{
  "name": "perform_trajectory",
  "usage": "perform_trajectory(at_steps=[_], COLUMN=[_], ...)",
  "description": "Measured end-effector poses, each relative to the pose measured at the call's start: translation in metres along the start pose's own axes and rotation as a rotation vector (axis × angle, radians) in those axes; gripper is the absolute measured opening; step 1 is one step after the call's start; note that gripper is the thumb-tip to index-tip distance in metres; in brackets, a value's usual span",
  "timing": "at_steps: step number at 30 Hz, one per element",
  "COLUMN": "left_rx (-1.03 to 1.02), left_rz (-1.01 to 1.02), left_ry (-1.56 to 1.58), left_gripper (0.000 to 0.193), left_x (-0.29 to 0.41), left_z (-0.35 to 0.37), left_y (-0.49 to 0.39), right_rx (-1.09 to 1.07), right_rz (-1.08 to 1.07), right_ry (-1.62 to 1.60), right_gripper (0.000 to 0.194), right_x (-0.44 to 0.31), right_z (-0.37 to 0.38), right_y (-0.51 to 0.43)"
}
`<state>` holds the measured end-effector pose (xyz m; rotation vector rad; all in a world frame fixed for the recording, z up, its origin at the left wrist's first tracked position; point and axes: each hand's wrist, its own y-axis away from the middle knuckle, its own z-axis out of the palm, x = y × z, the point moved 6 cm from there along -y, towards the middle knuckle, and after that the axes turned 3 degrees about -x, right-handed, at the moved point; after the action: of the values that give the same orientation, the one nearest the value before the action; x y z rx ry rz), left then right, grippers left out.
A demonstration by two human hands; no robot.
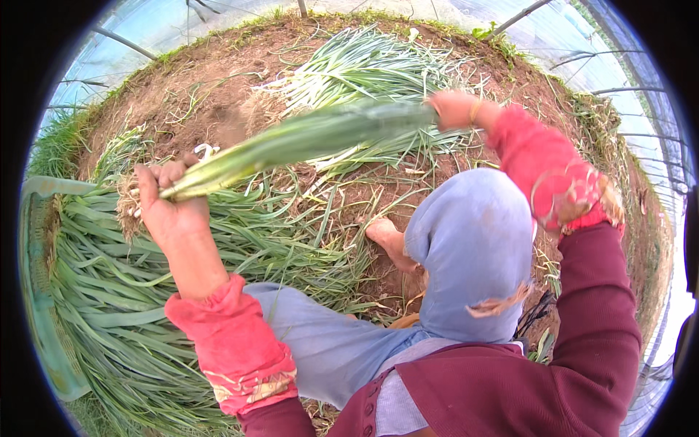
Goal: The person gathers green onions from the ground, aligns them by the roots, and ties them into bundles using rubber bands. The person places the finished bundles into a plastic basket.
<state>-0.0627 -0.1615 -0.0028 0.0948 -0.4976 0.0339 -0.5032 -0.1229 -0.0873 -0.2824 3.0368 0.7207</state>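
Note:
A bundle of long green leafy stalks with white, rooted ends (pixel 306 142) is stretched between my hands, its leafy part blurred. My left hand (pixel 177 210) is closed around the pale root end, with the hairy roots sticking out on its left side. At the leaf tips, my right hand (pixel 456 111) grips the far end of the bundle. Below my left hand, many more such plants lie in a green plastic crate (pixel 54 371), their leaves spilling out to the right. A pile of the same plants (pixel 366 71) lies on the soil beyond the bundle.
Brown soil (pixel 218 109) with loose leaves and straw surrounds me under a plastic-film tunnel with metal poles (pixel 123 42). My bare foot (pixel 389 240) rests on the ground beside my raised knee (pixel 475 235). Grass (pixel 60 145) grows at the left edge.

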Motion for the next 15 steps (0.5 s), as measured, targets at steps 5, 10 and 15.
perform_trajectory(at_steps=[5, 10, 15], left_rx=[-0.161, -0.18, -0.156], left_rz=[-0.134, -0.45, -0.462], left_ry=[-0.365, -0.74, -0.665], left_gripper=[0.028, 0.025, 0.02], left_x=[0.01, -0.009, 0.002], left_z=[0.01, -0.005, -0.011], left_y=[0.019, 0.047, 0.05], right_rx=[-0.515, -0.147, -0.218], right_rz=[-0.063, -0.129, -0.22], right_ry=[-0.009, -0.247, -0.131], right_gripper=[0.029, 0.025, 0.028], right_x=[-0.005, -0.053, -0.116], right_z=[0.176, 0.234, 0.277], right_y=[0.023, -0.002, -0.036])
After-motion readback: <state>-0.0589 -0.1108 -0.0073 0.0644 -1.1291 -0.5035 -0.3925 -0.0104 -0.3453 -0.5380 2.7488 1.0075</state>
